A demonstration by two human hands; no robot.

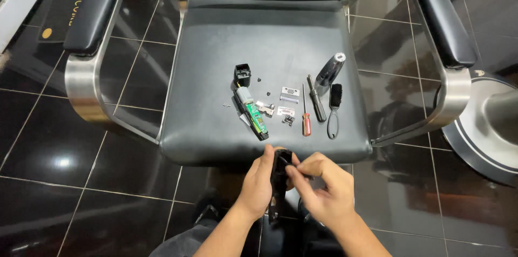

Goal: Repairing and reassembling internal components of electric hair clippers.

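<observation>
My left hand grips a black plastic casing upright, just in front of the chair seat's front edge. My right hand pinches at the casing's top from the right; whether it holds a small part is hidden by the fingers. On the black leather seat lie taken-apart pieces: a green circuit board with a motor, a black square cap, small metal blades, and tiny screws.
A red-handled screwdriver, a black-handled screwdriver, a small black brush and a black-and-silver housing lie on the seat's right side. Padded armrests on steel frames flank the seat. Glossy dark floor tiles surround the chair.
</observation>
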